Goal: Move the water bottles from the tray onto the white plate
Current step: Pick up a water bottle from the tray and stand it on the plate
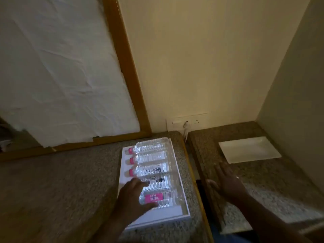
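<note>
A white tray (182, 183) on the left granite counter holds several clear water bottles lying on their sides, pink caps to the left. My left hand (133, 199) reaches over the nearest bottle (157, 199), the one with a pink label; its fingers curve around the bottle's left end, touching it, with the grip not closed. My right hand (226, 183) hovers flat and open over the right counter, holding nothing. A white rectangular plate (249, 149) lies bare at the back of that right counter, beyond my right hand.
A gap (194, 165) with a yellow-edged counter rim separates the two granite counters. A wall socket with a cord (185, 124) sits behind the gap. A wooden-framed white panel (70, 76) leans at the back left. Walls close the right counter at the back and right.
</note>
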Action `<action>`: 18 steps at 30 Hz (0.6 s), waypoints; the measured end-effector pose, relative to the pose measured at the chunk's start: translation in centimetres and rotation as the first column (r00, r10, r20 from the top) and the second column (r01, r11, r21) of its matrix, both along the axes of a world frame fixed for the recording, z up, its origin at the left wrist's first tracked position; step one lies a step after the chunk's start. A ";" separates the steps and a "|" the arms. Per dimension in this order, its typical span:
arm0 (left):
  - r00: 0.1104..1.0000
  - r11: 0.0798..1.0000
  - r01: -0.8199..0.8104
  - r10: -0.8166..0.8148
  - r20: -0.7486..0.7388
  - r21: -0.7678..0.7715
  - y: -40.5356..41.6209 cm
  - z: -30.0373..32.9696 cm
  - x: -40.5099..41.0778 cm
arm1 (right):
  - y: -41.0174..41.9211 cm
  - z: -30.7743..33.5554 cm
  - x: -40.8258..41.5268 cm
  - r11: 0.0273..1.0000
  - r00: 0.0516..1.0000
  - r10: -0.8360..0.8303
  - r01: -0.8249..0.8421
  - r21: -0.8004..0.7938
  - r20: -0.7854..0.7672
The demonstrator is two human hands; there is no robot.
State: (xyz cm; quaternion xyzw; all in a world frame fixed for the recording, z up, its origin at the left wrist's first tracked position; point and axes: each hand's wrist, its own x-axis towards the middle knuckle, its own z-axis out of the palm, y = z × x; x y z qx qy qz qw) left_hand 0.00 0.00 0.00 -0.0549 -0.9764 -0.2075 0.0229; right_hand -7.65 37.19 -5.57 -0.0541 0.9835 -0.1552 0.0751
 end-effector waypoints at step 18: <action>0.969 0.992 0.129 -0.129 0.210 0.012 0.3 6.0 -1.0 | 3.3 -7.0 3.5 0.974 0.987 0.064 -0.094 0.206 0.148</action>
